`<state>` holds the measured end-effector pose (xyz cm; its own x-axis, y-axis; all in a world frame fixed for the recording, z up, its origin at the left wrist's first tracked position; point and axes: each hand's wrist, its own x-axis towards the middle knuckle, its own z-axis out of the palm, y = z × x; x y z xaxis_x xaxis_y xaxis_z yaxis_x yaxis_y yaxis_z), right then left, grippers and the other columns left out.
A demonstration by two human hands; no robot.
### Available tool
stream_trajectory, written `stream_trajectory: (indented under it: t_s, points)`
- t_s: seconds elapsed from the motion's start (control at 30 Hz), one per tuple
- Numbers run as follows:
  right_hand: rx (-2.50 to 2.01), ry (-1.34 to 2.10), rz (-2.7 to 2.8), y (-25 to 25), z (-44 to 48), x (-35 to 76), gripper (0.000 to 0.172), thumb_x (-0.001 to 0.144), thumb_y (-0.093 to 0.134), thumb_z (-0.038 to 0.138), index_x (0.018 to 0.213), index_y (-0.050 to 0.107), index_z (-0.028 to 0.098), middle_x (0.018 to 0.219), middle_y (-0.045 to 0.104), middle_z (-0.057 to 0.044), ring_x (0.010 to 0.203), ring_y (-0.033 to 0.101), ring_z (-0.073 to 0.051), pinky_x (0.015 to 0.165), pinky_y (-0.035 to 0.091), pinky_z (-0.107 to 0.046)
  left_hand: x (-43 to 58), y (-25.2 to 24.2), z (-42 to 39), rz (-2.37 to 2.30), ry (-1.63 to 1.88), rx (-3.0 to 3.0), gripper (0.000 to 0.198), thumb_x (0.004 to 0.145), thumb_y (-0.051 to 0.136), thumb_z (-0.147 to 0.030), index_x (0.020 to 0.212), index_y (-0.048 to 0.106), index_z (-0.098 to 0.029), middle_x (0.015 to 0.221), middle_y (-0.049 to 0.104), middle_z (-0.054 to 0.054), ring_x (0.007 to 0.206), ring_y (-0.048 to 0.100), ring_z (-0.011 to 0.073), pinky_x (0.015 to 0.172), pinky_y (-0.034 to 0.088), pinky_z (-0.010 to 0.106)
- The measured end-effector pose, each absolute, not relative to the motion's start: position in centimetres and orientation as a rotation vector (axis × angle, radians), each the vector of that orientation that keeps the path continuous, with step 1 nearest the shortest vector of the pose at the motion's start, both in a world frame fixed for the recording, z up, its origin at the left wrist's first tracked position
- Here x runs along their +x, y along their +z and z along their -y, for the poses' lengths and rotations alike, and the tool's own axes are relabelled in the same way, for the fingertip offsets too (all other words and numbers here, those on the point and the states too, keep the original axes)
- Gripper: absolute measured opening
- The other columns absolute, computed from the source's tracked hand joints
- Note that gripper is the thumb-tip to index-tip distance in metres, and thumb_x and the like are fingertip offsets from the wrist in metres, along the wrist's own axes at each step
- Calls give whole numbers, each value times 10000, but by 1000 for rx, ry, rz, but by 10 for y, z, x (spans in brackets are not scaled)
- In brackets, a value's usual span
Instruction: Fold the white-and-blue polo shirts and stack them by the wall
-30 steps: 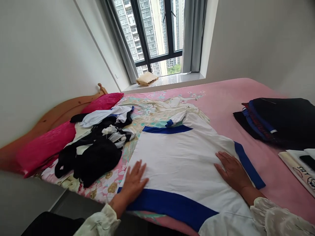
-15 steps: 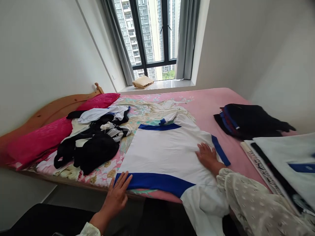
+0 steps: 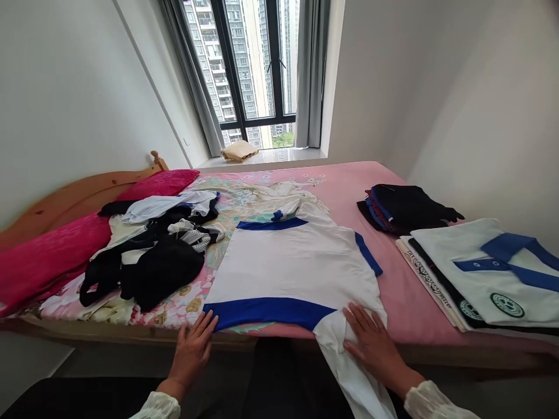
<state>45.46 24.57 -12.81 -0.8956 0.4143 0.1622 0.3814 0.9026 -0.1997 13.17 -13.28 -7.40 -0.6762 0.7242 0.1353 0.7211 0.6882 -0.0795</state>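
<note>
A white shirt (image 3: 279, 267) with blue side panels and blue trim lies spread on the bed, one sleeve hanging over the front edge. My left hand (image 3: 194, 343) rests with fingers extended on the near left corner of the shirt's blue panel. On the white cloth near the hanging sleeve, my right hand (image 3: 371, 343) lies flat with its fingers spread. Neither hand grips the fabric.
A jumbled heap of black and white clothes (image 3: 161, 250) lies left by the pink pillows (image 3: 56, 256). At right are a stack of folded dark clothes (image 3: 406, 203) and a stack of folded shirts (image 3: 471, 273). The bed's front edge (image 3: 437, 352) runs before me.
My right hand has moved from the shirt's far right part toward me, to the near side by the hanging sleeve. My left hand stays at the corner. The view has turned right.
</note>
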Motion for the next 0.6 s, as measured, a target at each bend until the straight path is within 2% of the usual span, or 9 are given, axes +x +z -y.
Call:
stream_trajectory:
  t_s: [0.07, 0.13, 0.27, 0.37, 0.47, 0.53, 0.6]
  points:
    - [-715, 301, 2870, -108, -246, 453, 554, 878, 406, 525, 1345, 476, 234, 1422, 440, -97, 1317, 379, -305, 1058, 263, -566, 135, -63, 112, 2726, -33, -1176, 487, 826, 370, -152, 1252, 575, -271, 1406, 471, 24, 1349, 358, 239, 1136, 140, 517]
    - [-807, 416, 2815, -78, -234, 425, 486, 921, 322, 476, 1273, 544, 226, 1372, 499, -99, 1299, 408, -286, 1048, 294, -537, 146, -51, 70, 2696, -143, -1241, 484, 842, 344, -154, 1260, 568, -249, 1408, 475, 25, 1357, 345, 220, 1143, 160, 484]
    - [-700, 483, 2707, -43, -198, 340, 440, 935, 294, 315, 1320, 489, 227, 1454, 398, -64, 1370, 290, -222, 1109, 191, -481, 187, -38, -43, 2734, -387, -1344, 535, 871, 277, -144, 1379, 426, -217, 1472, 385, 50, 1382, 295, 203, 1128, 225, 463]
    - [-777, 434, 2804, -61, -192, 314, 476, 921, 346, 368, 1371, 428, 238, 1498, 317, -65, 1396, 217, -243, 1107, 90, -548, 207, -54, -85, 2822, -388, -1396, 539, 897, 300, -278, 1433, 330, -225, 1516, 292, 84, 1404, 231, 265, 1114, 170, 560]
    - [-897, 327, 2849, -95, -210, 335, 622, 881, 378, 559, 1419, 356, 247, 1528, 240, -77, 1411, 149, -279, 1087, -5, -597, 192, -80, -50, 2912, -252, -1247, 630, 864, 368, -502, 1434, 327, -236, 1525, 263, 111, 1408, 191, 322, 1103, 72, 611]
    - [-951, 257, 2816, -110, -223, 354, 688, 867, 353, 620, 1439, 319, 240, 1540, 199, -82, 1418, 113, -284, 1085, -40, -597, 167, -89, 0, 2951, -148, -954, 674, 852, 366, -540, 1436, 318, -208, 1535, 232, 123, 1417, 152, 325, 1100, 28, 615]
    - [-981, 232, 2796, -115, -230, 367, 700, 869, 340, 627, 1447, 303, 234, 1543, 186, -86, 1421, 96, -286, 1084, -56, -594, 140, -90, 50, 2973, -95, -728, 660, 873, 318, -524, 1445, 288, -197, 1538, 231, 119, 1423, 136, 305, 1094, 49, 625]
